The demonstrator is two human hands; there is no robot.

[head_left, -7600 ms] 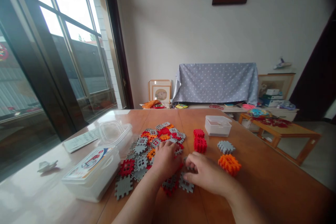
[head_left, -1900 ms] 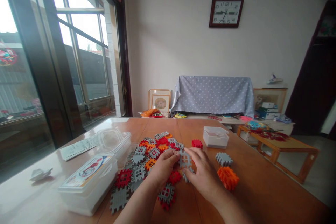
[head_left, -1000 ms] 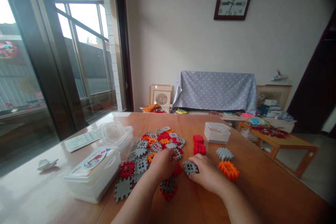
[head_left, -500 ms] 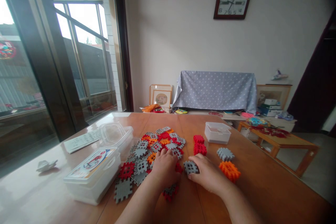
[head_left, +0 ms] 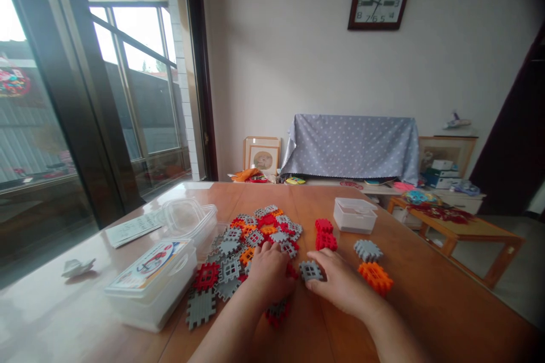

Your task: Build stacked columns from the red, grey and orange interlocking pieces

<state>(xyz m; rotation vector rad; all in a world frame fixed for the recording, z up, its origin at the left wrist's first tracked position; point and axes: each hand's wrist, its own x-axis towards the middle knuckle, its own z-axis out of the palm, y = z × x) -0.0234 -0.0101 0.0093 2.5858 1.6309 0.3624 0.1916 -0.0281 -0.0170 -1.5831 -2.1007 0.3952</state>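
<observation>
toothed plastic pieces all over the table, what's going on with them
A person is handling them with both hands at a wooden table. The left hand lies over the mixed pile; whether it grips anything is hidden. The right hand has its thumb and fingers around a grey windowed piece beside the pile. Further right, apart from the pile, are red pieces, solid grey pieces and orange pieces.

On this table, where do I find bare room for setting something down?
Bare tabletop lies right of the orange stack, and beyond the loose pieces, toward the far side. It is crowded from the left hand leftward to the lidded box.
</observation>
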